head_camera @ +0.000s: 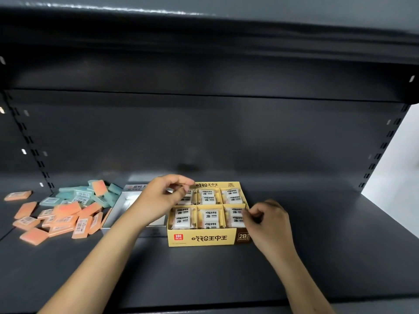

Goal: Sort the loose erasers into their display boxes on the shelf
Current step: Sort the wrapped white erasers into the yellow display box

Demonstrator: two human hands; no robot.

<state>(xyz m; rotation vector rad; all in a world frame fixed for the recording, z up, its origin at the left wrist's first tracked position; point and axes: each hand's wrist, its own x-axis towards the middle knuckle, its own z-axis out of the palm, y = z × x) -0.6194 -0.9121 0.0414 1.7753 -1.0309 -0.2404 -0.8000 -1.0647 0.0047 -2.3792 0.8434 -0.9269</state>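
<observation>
White 2B erasers (208, 215) fill the yellow display box (201, 237) on the dark shelf (204, 268), the right hand (267, 219) pinching one at its front-right compartment, left hand (163, 194) fingers curled above the back-left, orange and teal erasers (65, 214) heaped leftward.

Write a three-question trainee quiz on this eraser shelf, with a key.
1. True or false: the yellow display box has six compartments holding white 2B erasers.
2. Which way from the yellow box is the pile of loose orange erasers? A) left B) right C) behind
3. Fill in: the silver box sits between the yellow box and the loose ____ erasers.

Key
1. True.
2. A.
3. Teal; they lie behind the orange ones. The left hand is over the box's back-left corner, the right hand at its front-right corner.
</observation>
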